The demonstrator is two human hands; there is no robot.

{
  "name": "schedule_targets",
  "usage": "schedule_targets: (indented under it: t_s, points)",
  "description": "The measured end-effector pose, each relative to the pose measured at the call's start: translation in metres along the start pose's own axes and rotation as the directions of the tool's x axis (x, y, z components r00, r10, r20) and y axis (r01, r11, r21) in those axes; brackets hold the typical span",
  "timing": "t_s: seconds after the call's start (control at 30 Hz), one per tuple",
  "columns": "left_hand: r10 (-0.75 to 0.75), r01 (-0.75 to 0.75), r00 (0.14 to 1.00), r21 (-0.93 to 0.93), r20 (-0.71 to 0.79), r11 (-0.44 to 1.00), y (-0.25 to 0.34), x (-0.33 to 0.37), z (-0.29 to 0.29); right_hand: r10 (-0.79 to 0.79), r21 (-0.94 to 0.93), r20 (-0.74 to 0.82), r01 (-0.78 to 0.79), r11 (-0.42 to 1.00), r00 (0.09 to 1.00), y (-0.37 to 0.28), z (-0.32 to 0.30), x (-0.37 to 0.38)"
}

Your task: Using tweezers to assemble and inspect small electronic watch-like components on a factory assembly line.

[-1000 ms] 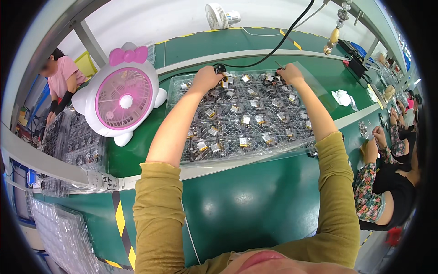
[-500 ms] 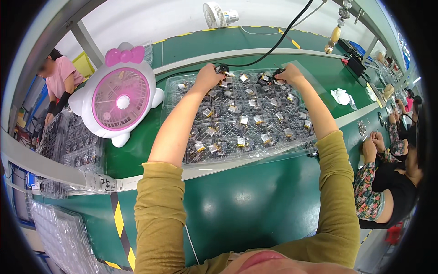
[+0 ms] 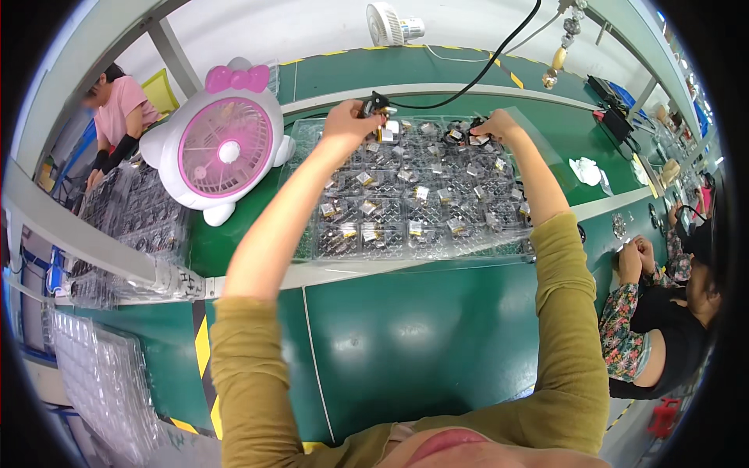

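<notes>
Over one tray (image 3: 460, 255), left fingers (image 3: 372, 122) clamp one black part (image 3: 380, 102); right fingers (image 3: 488, 126), can't tell

A white wall (image 3: 304, 31) rises behind green worktables (image 3: 425, 316).

Left hand (image 3: 348, 123) is partly covering the black piece (image 3: 379, 101) in its grip; left forearm (image 3: 289, 207) is hiding the left side of the clear tray (image 3: 437, 261). Right hand (image 3: 503, 123) is sitting with fingertips unclear among dark parts (image 3: 477, 140). Small components (image 3: 421, 192) are showing too tiny to identify. Black cable (image 3: 515, 35) is running out past the top edge.
</notes>
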State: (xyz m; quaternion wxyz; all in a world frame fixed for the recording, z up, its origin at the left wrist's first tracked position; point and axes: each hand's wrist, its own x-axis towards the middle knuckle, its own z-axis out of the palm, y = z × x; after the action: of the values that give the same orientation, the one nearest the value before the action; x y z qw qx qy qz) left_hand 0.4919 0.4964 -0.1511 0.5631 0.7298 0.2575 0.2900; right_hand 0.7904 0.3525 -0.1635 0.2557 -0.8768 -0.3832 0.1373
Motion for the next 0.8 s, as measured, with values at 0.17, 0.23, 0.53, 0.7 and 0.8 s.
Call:
schedule_targets:
  t_s: [0.17,0.23,0.53,0.7,0.8]
  points:
    - [-0.14,0.047,0.903,0.232,0.405,0.972,0.047,-0.162,-0.011,0.032,-0.188,-0.014,-0.034,0.982,0.999,-0.004,0.004,-0.001]
    - [-0.197,0.135,0.848,0.157,0.492,0.978,0.027,-0.213,0.003,0.097,-0.28,0.006,-0.092,0.956,0.995,-0.019,0.009,-0.012]
    - [0.265,-0.282,0.954,0.719,0.14,0.635,0.0,-0.268,0.033,0.066,-0.397,-0.134,-0.115,0.911,0.989,-0.023,0.016,-0.017]
    - [0.496,-0.358,0.839,0.913,0.223,0.194,0.017,-0.242,0.036,0.095,-0.26,-0.11,-0.121,0.958,0.989,-0.014,0.005,-0.005]
    - [0.425,-0.366,0.868,0.909,0.256,0.199,-0.016,-0.232,0.031,0.045,-0.236,-0.056,-0.057,0.97,0.997,-0.028,0.002,-0.007]
